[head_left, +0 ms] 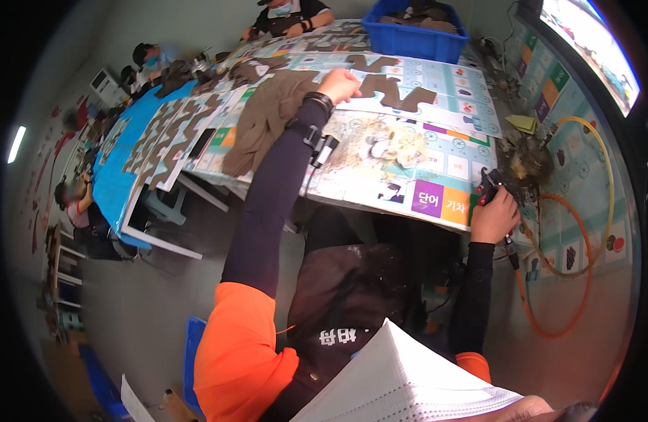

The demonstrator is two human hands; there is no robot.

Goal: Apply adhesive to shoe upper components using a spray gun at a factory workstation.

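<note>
My right hand [498, 216] is wrapped round a black spray gun [488, 181] at the table's right front corner. A hose fitting hangs below that hand. My left hand [340, 86] is over the middle of the table, its fingers curled and pressed together. Whether something thin is pinched in them cannot be made out. Right beside its fingertips, zigzag-cut brown pieces [410, 100] lie on a white board [461, 121]. A heap of brown fabric [271, 112] rests to the left of my left wrist.
A blue bin [415, 41] of brown pieces stands at the back right. An orange hose [588, 281] and a yellow hose [609, 162] loop along the right wall. A co-worker [285, 20] sits across the table. More brown pieces cover boards by the blue-topped table [113, 190] at left.
</note>
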